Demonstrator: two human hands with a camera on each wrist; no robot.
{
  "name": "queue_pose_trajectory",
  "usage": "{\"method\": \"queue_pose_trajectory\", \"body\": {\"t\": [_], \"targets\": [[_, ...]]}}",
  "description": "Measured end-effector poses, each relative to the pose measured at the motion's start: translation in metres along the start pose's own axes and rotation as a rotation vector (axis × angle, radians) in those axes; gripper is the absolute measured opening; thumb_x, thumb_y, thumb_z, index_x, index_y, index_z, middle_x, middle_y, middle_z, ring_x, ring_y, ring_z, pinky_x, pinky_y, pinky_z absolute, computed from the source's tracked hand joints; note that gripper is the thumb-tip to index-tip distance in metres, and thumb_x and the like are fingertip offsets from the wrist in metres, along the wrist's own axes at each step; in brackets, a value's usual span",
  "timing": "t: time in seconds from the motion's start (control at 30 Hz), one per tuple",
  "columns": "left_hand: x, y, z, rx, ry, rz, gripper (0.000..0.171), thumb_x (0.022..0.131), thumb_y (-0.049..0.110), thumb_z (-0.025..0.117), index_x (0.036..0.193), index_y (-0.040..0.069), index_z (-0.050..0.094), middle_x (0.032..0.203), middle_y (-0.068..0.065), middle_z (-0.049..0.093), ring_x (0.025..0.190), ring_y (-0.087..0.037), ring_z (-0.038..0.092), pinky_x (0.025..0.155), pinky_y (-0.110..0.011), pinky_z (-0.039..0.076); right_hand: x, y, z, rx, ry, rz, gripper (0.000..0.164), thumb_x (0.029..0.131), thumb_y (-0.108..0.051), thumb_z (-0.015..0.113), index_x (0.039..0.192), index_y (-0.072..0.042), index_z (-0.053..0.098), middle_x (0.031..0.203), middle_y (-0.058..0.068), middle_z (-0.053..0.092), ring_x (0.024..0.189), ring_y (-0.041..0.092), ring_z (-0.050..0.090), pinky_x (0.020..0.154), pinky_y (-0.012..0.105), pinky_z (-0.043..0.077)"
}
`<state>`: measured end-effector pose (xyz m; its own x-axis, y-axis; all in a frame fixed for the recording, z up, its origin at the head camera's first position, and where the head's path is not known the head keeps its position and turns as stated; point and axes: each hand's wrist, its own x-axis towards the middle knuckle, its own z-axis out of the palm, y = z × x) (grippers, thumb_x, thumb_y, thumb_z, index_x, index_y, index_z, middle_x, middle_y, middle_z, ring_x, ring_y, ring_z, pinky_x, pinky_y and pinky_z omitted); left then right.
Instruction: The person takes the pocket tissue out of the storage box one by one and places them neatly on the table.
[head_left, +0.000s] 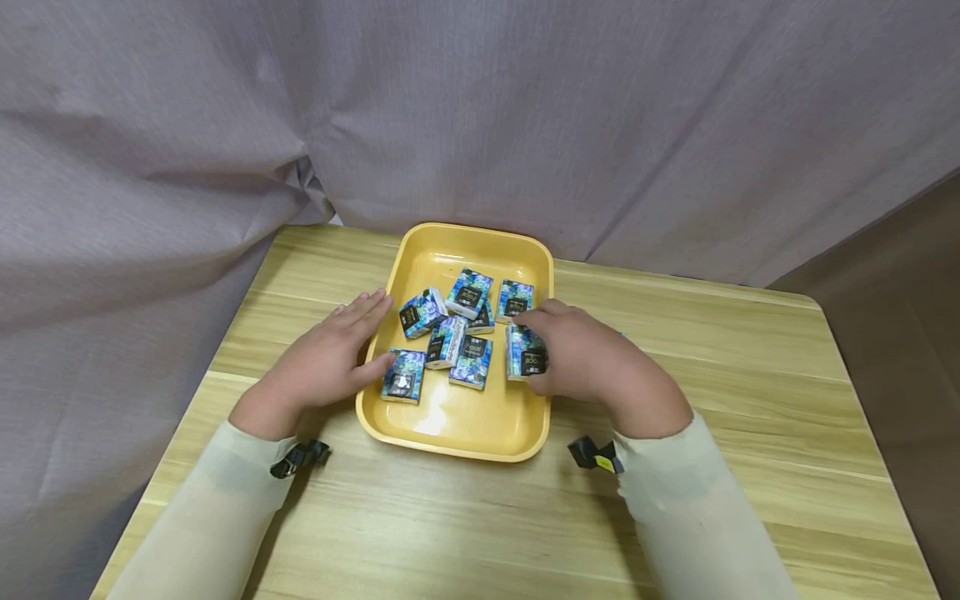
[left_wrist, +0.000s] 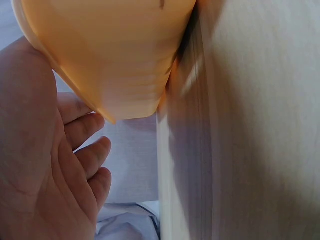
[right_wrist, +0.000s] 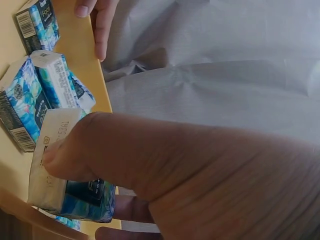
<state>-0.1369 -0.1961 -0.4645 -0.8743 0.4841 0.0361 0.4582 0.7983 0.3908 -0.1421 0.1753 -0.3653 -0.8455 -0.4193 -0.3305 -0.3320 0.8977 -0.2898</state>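
Note:
My right hand (head_left: 600,362) pinches a small blue-and-black tissue pack (head_left: 522,354) between thumb and fingers at the tray's right side. In the right wrist view, the thumb presses the pale printed side of this pack (right_wrist: 42,187). My left hand (head_left: 326,358) rests at the left rim of the yellow tray (head_left: 442,442), its fingers extended loosely along the edge. Its thumb reaches over the rim by a tissue pack (head_left: 403,379) at the lower left. Beneath the rim, the left wrist view shows loosely bent fingers (left_wrist: 90,155) holding no pack.
Several more tissue packs lie loosely in the tray, some overlapping, such as one pack (head_left: 470,292) near the back. Under the tray is a wood-grain table (head_left: 450,533). A grey curtain (head_left: 480,117) hangs along its far edge.

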Motion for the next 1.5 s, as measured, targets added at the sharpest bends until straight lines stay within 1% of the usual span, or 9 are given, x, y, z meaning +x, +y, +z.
{"method": "queue_pose_trajectory", "body": {"t": [0.1, 0.33, 0.53, 0.7, 0.9, 1.07, 1.33, 1.5], "targets": [[0.0, 0.0, 0.0, -0.003, 0.0, 0.0, 0.091, 0.111, 0.054, 0.063, 0.18, 0.008, 0.024, 0.187, -0.014, 0.024, 0.173, -0.041, 0.027, 0.141, -0.064, 0.025, -0.002, 0.0, -0.002, 0.01, 0.002, 0.005, 0.086, 0.089, -0.03, 0.092, 0.165, -0.011, 0.057, 0.168, 0.017, 0.052, 0.152, 0.042, 0.056, 0.126, 0.06, 0.051], [0.0, -0.001, 0.0, -0.002, -0.004, -0.003, 0.091, 0.111, 0.054, 0.062, 0.18, 0.008, 0.023, 0.187, -0.014, 0.024, 0.174, -0.041, 0.026, 0.141, -0.064, 0.025, -0.008, 0.005, -0.003, 0.027, 0.044, -0.04, 0.083, 0.088, -0.025, 0.091, 0.163, -0.008, 0.059, 0.161, 0.017, 0.057, 0.144, 0.039, 0.063, 0.123, 0.057, 0.054], [-0.001, -0.001, -0.001, -0.002, -0.006, -0.002, 0.091, 0.112, 0.054, 0.062, 0.18, 0.008, 0.024, 0.187, -0.014, 0.024, 0.174, -0.041, 0.026, 0.141, -0.064, 0.025, -0.01, 0.01, -0.002, 0.037, 0.055, -0.029, 0.083, 0.088, -0.03, 0.094, 0.16, -0.007, 0.06, 0.153, 0.016, 0.061, 0.134, 0.035, 0.067, 0.119, 0.056, 0.056], [-0.001, 0.0, -0.001, 0.0, -0.008, -0.004, 0.091, 0.112, 0.055, 0.061, 0.18, 0.009, 0.023, 0.188, -0.013, 0.023, 0.174, -0.041, 0.026, 0.141, -0.064, 0.025, -0.014, 0.017, 0.0, 0.039, 0.069, -0.018, 0.087, 0.087, -0.033, 0.096, 0.162, -0.007, 0.059, 0.151, 0.016, 0.062, 0.133, 0.034, 0.069, 0.118, 0.056, 0.058], [0.0, 0.001, -0.001, -0.01, -0.011, -0.005, 0.091, 0.112, 0.054, 0.062, 0.18, 0.009, 0.023, 0.188, -0.013, 0.023, 0.174, -0.041, 0.026, 0.141, -0.064, 0.024, -0.021, 0.028, 0.001, 0.043, 0.106, -0.051, 0.081, 0.086, -0.023, 0.093, 0.159, -0.005, 0.062, 0.143, 0.017, 0.065, 0.127, 0.034, 0.071, 0.113, 0.055, 0.06], [0.0, 0.001, -0.001, -0.006, -0.01, -0.007, 0.091, 0.111, 0.053, 0.063, 0.18, 0.008, 0.024, 0.188, -0.013, 0.023, 0.174, -0.041, 0.026, 0.141, -0.064, 0.024, -0.024, 0.034, 0.001, 0.043, 0.107, -0.065, 0.08, 0.084, -0.018, 0.09, 0.157, -0.005, 0.063, 0.141, 0.017, 0.065, 0.125, 0.034, 0.071, 0.112, 0.055, 0.06], [0.0, 0.0, -0.001, -0.011, -0.004, 0.0, 0.091, 0.112, 0.054, 0.062, 0.18, 0.008, 0.024, 0.187, -0.014, 0.024, 0.173, -0.042, 0.026, 0.141, -0.064, 0.025, -0.025, 0.039, 0.001, 0.049, 0.095, -0.043, 0.081, 0.083, -0.019, 0.09, 0.158, -0.007, 0.063, 0.143, 0.016, 0.065, 0.126, 0.034, 0.071, 0.112, 0.057, 0.061], [0.0, -0.001, 0.0, -0.008, -0.005, 0.005, 0.091, 0.111, 0.054, 0.063, 0.18, 0.008, 0.024, 0.188, -0.014, 0.024, 0.173, -0.042, 0.027, 0.141, -0.064, 0.024, -0.027, 0.04, 0.001, 0.064, 0.088, -0.014, 0.082, 0.083, -0.017, 0.089, 0.159, -0.007, 0.062, 0.143, 0.016, 0.065, 0.124, 0.033, 0.07, 0.109, 0.057, 0.062]]}}
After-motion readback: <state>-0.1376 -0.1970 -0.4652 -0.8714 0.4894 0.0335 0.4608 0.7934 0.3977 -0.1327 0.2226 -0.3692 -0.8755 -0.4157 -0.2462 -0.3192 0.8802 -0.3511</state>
